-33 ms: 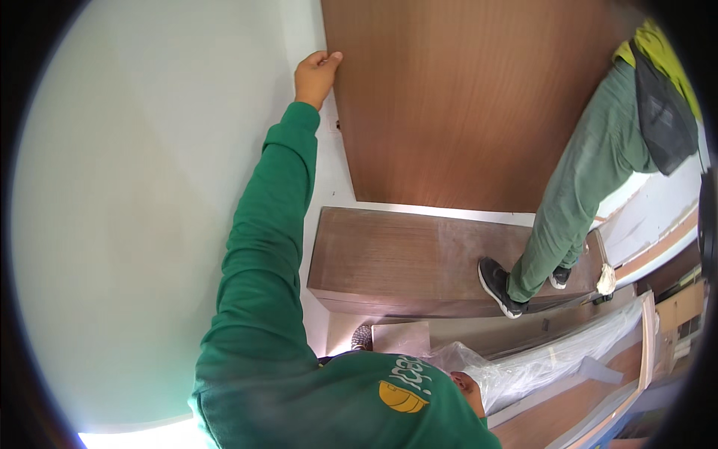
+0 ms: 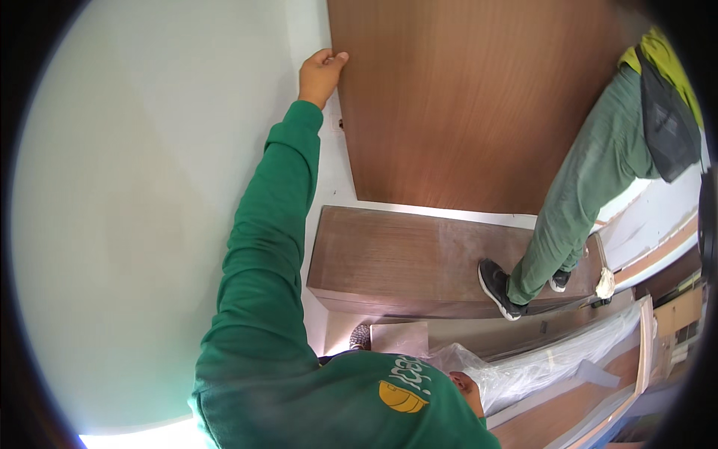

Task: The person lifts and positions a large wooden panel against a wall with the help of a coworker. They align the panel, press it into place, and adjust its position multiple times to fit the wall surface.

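My left hand [image 2: 321, 78] is raised at the end of a stretched arm, with its fingers closed on the left edge of a large brown wood-grain panel [image 2: 456, 105]. That panel stands upright against the white wall, above a long low brown wooden cabinet [image 2: 374, 254]. A narrow white strip shows between the panel's lower edge and the cabinet. Low down beside my green sweatshirt, part of my right hand [image 2: 465, 385] shows near clear plastic sheeting [image 2: 516, 378]; its fingers are mostly hidden.
A person in green trousers [image 2: 591, 165] and black shoes stands on the cabinet's right part, beside the panel. A plain pale wall [image 2: 127, 224] rises on my left. A plastic-wrapped board with a wooden frame [image 2: 642, 344] lies at lower right. A pale square piece [image 2: 400, 339] sits below the cabinet.
My left hand and the panel's upper left edge have shifted very slightly to the right. The grip is the same.
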The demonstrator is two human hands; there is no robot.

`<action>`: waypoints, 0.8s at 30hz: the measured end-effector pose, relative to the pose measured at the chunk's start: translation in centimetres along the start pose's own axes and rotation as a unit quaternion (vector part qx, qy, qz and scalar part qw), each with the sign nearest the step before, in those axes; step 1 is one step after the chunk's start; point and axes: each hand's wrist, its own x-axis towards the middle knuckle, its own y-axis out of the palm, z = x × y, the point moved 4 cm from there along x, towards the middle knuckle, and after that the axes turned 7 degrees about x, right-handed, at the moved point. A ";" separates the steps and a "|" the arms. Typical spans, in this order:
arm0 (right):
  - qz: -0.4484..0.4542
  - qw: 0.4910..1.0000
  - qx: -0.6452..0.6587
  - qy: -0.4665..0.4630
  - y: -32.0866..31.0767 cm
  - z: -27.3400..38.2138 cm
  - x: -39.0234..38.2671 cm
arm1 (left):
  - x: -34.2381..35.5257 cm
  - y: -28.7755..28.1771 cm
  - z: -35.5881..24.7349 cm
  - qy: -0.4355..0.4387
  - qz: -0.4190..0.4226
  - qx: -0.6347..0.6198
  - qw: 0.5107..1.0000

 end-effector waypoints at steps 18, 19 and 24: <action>0.114 0.992 0.020 0.044 -1.4 -2.1 5.7 | -12.4 7.7 24.3 -0.143 0.079 0.094 0.982; 0.107 0.989 0.046 0.092 -1.6 -2.7 5.7 | -13.4 8.6 24.2 -0.136 0.100 0.078 0.983; 0.134 0.989 0.020 0.065 -2.0 -2.0 5.3 | -16.2 11.8 21.8 -0.069 0.146 0.086 0.983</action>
